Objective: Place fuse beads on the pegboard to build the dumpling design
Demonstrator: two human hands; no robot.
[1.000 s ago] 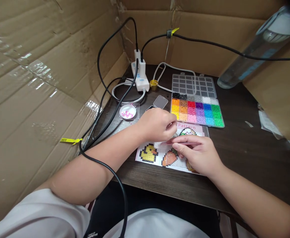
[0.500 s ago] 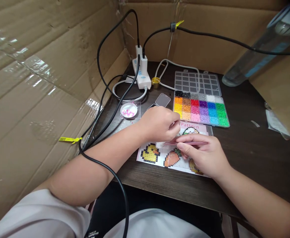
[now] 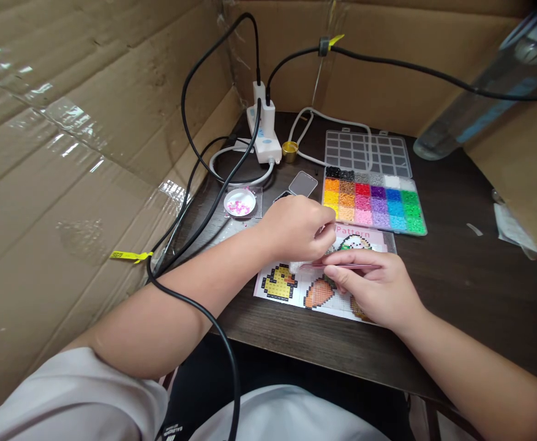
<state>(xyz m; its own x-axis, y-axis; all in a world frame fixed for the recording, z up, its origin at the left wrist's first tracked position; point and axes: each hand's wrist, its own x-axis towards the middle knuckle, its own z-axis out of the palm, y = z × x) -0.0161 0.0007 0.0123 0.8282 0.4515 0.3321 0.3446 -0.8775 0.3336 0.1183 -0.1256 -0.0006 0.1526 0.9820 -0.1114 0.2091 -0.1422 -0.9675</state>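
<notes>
My right hand [image 3: 375,283] pinches a thin pink tool [image 3: 353,266], whose tip points left toward a small clear container of white bits [image 3: 298,267]. Just above that container is my left hand [image 3: 299,228], its fingers curled together; what they hold, if anything, is hidden. Beneath both hands lies the pattern sheet [image 3: 275,300], printed with a yellow duck [image 3: 278,282] and an orange carrot [image 3: 318,293]. Beads form part of a figure [image 3: 356,242] on the clear pegboard beyond my right fingers. The open bead box [image 3: 373,202] holds many colours behind the sheet.
A white dish [image 3: 240,203] of pink beads is left of my left hand. Behind it stand a power strip [image 3: 264,139] and a gold cup [image 3: 289,151]. A black cable [image 3: 204,312] crosses over my left forearm. Cardboard walls [image 3: 387,37] surround the dark table [image 3: 470,294].
My right hand and the pink tool have shifted slightly left, nearer my left hand. My left hand keeps its curled pose. The whole view has moved a little.
</notes>
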